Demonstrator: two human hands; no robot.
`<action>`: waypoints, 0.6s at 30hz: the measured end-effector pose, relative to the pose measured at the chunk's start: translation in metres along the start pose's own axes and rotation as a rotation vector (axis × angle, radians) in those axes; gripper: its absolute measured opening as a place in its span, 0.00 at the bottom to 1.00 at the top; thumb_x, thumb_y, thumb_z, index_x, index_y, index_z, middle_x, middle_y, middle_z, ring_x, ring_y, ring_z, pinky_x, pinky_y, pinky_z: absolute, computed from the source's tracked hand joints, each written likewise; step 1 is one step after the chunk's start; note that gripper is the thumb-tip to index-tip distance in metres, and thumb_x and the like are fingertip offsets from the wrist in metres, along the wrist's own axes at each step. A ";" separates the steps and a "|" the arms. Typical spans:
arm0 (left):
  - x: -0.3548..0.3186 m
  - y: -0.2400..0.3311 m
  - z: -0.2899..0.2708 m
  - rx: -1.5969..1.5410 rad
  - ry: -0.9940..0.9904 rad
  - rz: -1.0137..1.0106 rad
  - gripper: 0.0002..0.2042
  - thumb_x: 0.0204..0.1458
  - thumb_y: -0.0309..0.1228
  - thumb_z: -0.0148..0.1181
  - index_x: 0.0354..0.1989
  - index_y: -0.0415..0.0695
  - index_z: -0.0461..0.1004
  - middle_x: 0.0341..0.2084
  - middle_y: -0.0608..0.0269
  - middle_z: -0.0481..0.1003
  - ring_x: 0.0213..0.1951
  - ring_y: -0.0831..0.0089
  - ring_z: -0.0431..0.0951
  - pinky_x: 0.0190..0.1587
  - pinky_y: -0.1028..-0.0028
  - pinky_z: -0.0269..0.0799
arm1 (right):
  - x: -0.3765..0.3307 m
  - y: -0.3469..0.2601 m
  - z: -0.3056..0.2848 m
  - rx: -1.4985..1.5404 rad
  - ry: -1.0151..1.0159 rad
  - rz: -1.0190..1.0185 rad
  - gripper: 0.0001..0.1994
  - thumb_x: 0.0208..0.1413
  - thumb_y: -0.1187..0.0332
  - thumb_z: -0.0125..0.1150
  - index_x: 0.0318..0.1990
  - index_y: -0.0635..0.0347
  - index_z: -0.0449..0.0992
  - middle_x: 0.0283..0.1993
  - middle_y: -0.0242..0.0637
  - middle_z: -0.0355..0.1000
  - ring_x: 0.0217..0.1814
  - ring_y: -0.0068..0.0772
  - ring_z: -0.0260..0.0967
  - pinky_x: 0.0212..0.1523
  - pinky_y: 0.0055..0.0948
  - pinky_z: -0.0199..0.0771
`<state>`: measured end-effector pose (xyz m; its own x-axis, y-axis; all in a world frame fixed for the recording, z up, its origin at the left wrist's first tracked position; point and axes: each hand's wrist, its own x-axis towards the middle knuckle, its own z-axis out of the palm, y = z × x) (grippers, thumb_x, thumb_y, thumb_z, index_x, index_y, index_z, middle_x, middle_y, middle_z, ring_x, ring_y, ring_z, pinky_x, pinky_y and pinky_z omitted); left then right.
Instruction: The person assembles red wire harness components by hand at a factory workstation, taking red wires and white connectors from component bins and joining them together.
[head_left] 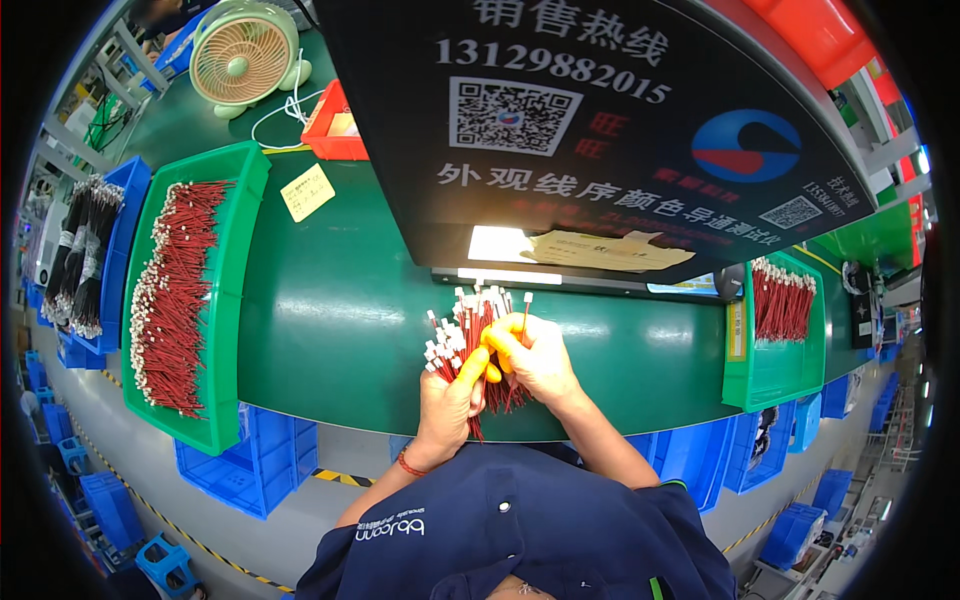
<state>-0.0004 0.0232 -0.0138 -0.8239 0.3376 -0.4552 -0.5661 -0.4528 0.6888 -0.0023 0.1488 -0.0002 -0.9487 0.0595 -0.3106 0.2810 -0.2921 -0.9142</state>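
Over the near side of the green worktable (330, 330), my left hand (445, 408) is closed around a bundle of short dark red wire leads (470, 328) with white connectors fanned out at the top. Yellow covers sit on some fingertips of both hands. My right hand (545, 362) pinches a single lead beside the bundle; its white connector (528, 298) stands up above the fingers. The two hands almost touch, and the lower wire ends hang between them. Part of the bundle is hidden behind my fingers.
A large black machine (420, 190) overhangs the table ahead. Green trays of red leads stand at left (255, 185) and right (740, 385). Further left are a blue bin (128, 190) of black cables, a fan (240, 60), an orange box (325, 135) and a yellow note (308, 192).
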 end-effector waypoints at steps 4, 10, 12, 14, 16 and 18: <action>0.001 0.001 0.001 -0.013 0.062 0.025 0.06 0.51 0.29 0.50 0.29 0.38 0.69 0.19 0.65 0.71 0.11 0.88 0.58 0.10 0.86 0.49 | 0.004 0.003 -0.006 -0.282 0.179 -0.094 0.08 0.51 0.69 0.51 0.27 0.64 0.70 0.14 0.29 0.63 0.10 0.15 0.54 0.10 0.15 0.53; 0.002 -0.001 -0.006 -0.076 0.021 0.051 0.08 0.52 0.29 0.47 0.29 0.38 0.69 0.18 0.64 0.71 0.11 0.86 0.59 0.11 0.85 0.51 | 0.015 -0.008 -0.016 -0.236 0.256 -0.021 0.10 0.51 0.68 0.48 0.24 0.65 0.70 0.12 0.30 0.60 0.07 0.17 0.53 0.08 0.17 0.52; 0.003 -0.001 -0.005 -0.064 0.033 0.033 0.07 0.52 0.29 0.48 0.30 0.37 0.69 0.18 0.63 0.71 0.11 0.86 0.60 0.11 0.85 0.52 | 0.016 -0.004 -0.018 -0.175 0.266 -0.012 0.10 0.51 0.68 0.48 0.24 0.65 0.70 0.12 0.30 0.60 0.07 0.17 0.53 0.07 0.17 0.52; 0.003 0.001 -0.001 -0.028 0.088 -0.004 0.06 0.51 0.27 0.49 0.32 0.37 0.69 0.18 0.63 0.71 0.12 0.84 0.61 0.12 0.85 0.55 | 0.017 -0.003 -0.020 -0.114 0.275 -0.003 0.10 0.51 0.68 0.48 0.24 0.65 0.70 0.12 0.30 0.60 0.06 0.17 0.52 0.07 0.17 0.52; 0.005 -0.003 -0.008 -0.006 0.035 0.008 0.06 0.51 0.26 0.49 0.32 0.37 0.69 0.18 0.63 0.71 0.13 0.84 0.62 0.13 0.84 0.57 | 0.014 -0.009 -0.020 -0.120 0.233 0.084 0.10 0.50 0.67 0.49 0.24 0.65 0.70 0.14 0.30 0.61 0.10 0.17 0.57 0.11 0.18 0.56; 0.006 -0.003 -0.010 0.016 -0.016 0.022 0.06 0.50 0.26 0.50 0.33 0.37 0.69 0.19 0.62 0.71 0.13 0.84 0.63 0.13 0.84 0.58 | 0.009 -0.019 -0.014 -0.296 0.153 0.066 0.10 0.51 0.67 0.48 0.26 0.66 0.70 0.14 0.31 0.63 0.10 0.18 0.56 0.12 0.18 0.56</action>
<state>-0.0034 0.0183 -0.0241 -0.8355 0.3409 -0.4310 -0.5474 -0.4473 0.7073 -0.0136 0.1683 0.0104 -0.9006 0.1984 -0.3867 0.3923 -0.0119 -0.9198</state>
